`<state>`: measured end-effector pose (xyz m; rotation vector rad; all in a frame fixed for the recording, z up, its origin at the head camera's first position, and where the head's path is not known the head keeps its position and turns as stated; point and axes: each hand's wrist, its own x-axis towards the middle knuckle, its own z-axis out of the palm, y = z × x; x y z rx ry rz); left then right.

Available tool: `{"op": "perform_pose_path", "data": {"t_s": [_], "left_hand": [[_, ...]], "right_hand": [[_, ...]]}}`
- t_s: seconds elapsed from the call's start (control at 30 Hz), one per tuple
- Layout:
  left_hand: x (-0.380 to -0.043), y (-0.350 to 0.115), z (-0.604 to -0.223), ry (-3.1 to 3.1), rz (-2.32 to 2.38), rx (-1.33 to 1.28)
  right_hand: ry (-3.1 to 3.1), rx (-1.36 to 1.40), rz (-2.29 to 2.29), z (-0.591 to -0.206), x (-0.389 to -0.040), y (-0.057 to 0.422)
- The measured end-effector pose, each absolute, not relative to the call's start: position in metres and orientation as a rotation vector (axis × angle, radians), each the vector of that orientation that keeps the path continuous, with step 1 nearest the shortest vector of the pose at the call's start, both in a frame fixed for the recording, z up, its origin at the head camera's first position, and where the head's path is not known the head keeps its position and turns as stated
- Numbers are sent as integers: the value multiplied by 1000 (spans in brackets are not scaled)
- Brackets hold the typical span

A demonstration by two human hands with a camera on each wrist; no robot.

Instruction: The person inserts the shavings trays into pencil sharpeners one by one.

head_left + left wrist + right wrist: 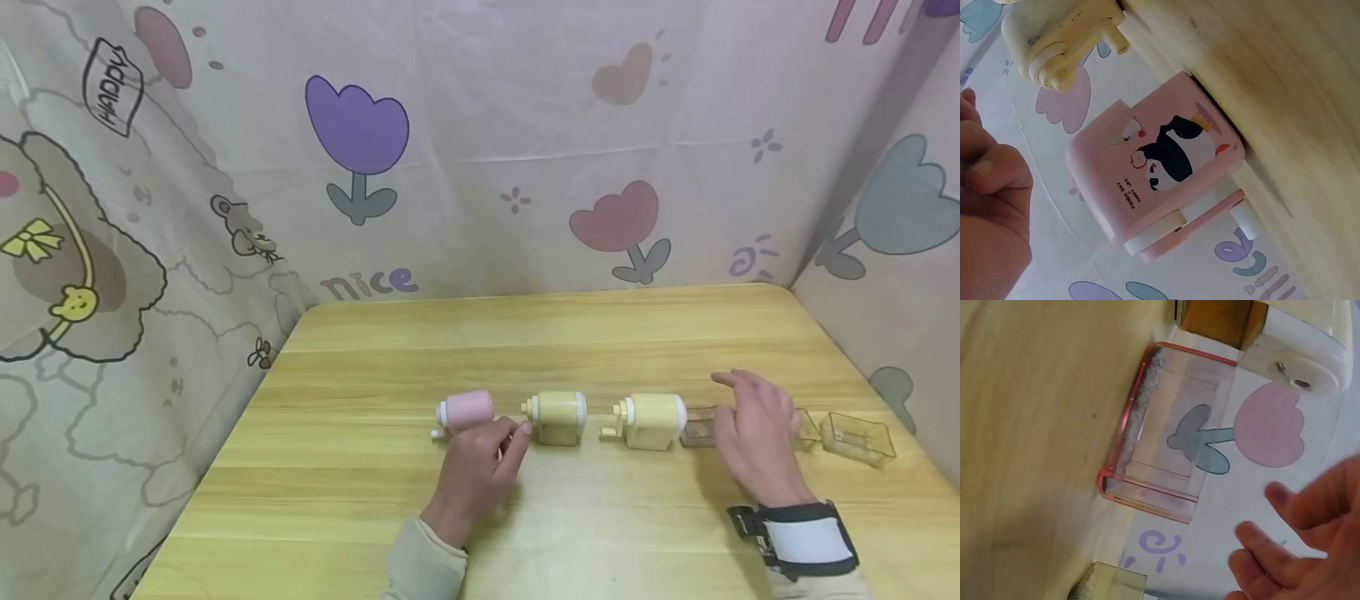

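Note:
A pink crank pencil sharpener [467,408] with a panda print [1175,153] stands behind my left hand [480,471]. That hand's fingers are loosely curled, apart from the sharpener in the left wrist view, with nothing in them. Two yellow sharpeners, a middle one [558,410] and a right one [654,419], stand in the same row. My right hand [757,437] hovers over the clear shavings drawers, its index finger pointing left and its grip empty. Beneath it lies a pink-edged drawer [1169,419] with grey shavings along its bottom. A yellowish drawer [808,431] is partly hidden behind this hand.
Another clear yellowish drawer [858,439] lies at the right end of the row. All stand on a wood-grain table [360,500]. Printed cloth [480,150] hangs behind and along both sides of the table.

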<state>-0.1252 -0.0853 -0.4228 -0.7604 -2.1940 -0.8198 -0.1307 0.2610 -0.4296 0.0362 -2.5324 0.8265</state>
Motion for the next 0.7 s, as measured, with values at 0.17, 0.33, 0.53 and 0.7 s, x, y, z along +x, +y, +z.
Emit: {"op": "perform_pose_path", "data": {"t_s": [0.17,0.33,0.53,0.7], "left_hand": [[-124,-84,-421,-2204,-829,-757],[-124,-84,-422,-2210,-830,-760],[-124,-84,-424,-2217,-826,-768],[-125,-83,-426,-2222,-835,-761]], "right_hand": [[-2707,150,748,-431,-130,264],[-2837,250,710,-436,-129,263],[-2889,271,705,-437,-125,263],[-2930,269,670,-437,-125,264]]}}
